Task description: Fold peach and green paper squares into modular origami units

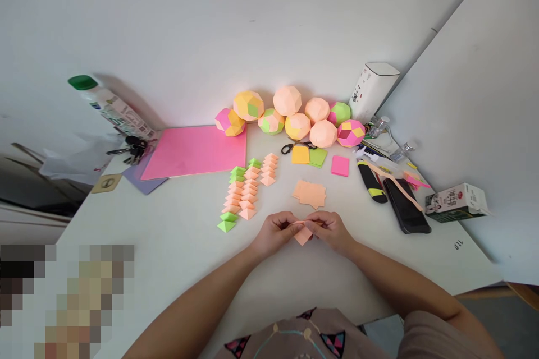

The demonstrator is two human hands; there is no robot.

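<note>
Between my two hands, low over the white desk, is a peach paper square (303, 236), partly folded, one corner pointing down toward me. My left hand (278, 231) pinches its left side between thumb and fingers. On the other side my right hand (330, 230) pinches it the same way, and the fingers hide the paper's top edge. Just beyond lies a small stack of peach paper squares (310, 193). To the left, rows of folded peach paper units (248, 190) stand close together, with a few green folded units (228, 222) among them.
Several paper balls (287, 101) sit against the wall. Before them lie scissors (288, 148) and orange (300, 155), green (318, 157) and pink (339, 165) paper squares. A pink sheet (197, 148) and spray bottle (112, 106) are left; a utility knife (372, 182), phone (404, 207) and milk carton (457, 202) right.
</note>
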